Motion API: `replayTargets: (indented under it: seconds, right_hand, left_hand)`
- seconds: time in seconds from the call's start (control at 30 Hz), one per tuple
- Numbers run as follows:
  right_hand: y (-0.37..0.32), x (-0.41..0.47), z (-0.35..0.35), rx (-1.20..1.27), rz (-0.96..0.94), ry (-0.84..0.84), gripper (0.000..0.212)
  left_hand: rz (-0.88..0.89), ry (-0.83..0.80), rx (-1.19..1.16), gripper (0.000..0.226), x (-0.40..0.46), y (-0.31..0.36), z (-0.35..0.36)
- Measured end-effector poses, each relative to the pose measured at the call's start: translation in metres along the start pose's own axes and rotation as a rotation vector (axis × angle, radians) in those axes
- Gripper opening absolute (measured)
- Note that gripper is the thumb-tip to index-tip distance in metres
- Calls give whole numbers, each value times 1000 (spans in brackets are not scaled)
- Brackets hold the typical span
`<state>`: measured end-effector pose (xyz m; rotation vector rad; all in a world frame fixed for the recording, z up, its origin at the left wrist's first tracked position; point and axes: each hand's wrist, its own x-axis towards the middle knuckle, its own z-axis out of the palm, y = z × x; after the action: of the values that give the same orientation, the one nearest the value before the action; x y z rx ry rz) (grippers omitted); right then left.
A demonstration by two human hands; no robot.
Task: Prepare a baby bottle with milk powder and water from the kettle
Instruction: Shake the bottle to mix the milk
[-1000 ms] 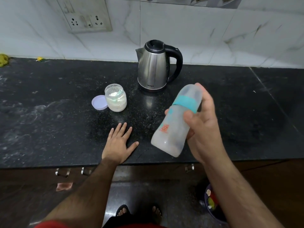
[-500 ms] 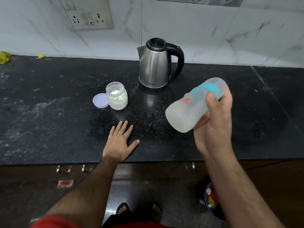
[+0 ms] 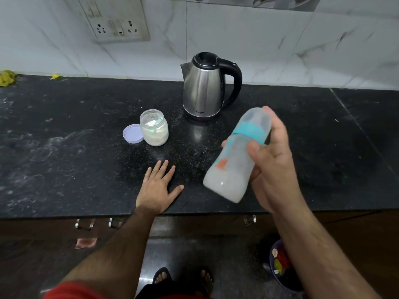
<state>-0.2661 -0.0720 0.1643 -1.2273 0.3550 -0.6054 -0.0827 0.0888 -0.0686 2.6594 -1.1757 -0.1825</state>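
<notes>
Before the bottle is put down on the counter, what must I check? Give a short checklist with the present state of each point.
1. Baby bottle held firmly by right hand: ok.
2. Teal collar and cap on: ok.
3. Powder fully dissolved: cannot tell, liquid cloudy.
4. Free counter under the bottle: ok.
5. Left hand flat, apart from the bottle: ok.
6. Powder jar closed: not ok, lid lies beside it.

A black speckled stone counter [image 3: 64, 147], smeared with pale dust at its left, carries a steel kettle [image 3: 203, 89] far centre. Nearer and left stands an open jar of white powder [image 3: 154, 131], its lilac lid [image 3: 132, 133] touching its left side. A flat left hand [image 3: 156, 188] rests at the near edge.
</notes>
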Motion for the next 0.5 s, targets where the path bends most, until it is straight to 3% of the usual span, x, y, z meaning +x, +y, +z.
replayTargets:
  seconds: [0.13,0.27,0.43,0.5]
  right_hand:
    - [-3,4,-5,46,-62,130,72]
    - [3,-3,-1,-40,19,-39,92]
    - [-3,3,-5,61,-67,149,73]
    - [2,-1,-5,48,-40,107,71]
  left_hand:
    - [-1,20,2,80,0,0,2]
    - [6,7,-5,85,0,-1,0]
    - [1,22,-6,81,0,0,2]
    - [1,16,-6,82,-1,0,1]
